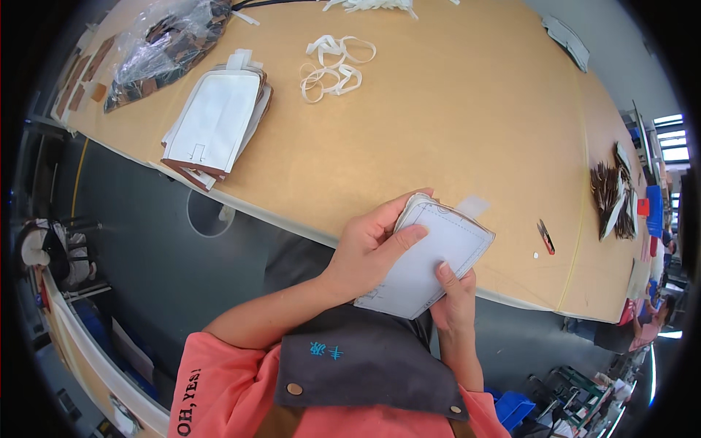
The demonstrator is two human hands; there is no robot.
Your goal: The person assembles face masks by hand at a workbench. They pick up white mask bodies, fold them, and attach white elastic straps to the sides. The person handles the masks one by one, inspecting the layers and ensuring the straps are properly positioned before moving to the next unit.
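Note:
Over the table's near edge I hold a pale, flat stitched panel [445,237] with rounded corners, several layers thick, tilted toward me. A translucent tab [473,206] sticks out from its far edge. My left hand [365,252] is closed on its left side, thumb on the face and fingers behind. Lower down, my right hand [456,296] grips the right edge, its thumb pressed on the face. Most fingers of both hands are hidden behind the panel. To the right of the panel, a pair of red-and-black thread snips [546,237] lies beside a small white disc [536,255].
On the table [453,109] are a stack of similar panels [219,113], loose white straps [337,66], a plastic-wrapped patterned bundle [168,44] and dark brown pieces [612,201]. A round bin [210,215] stands below the near edge. Another person [634,332] is at far right.

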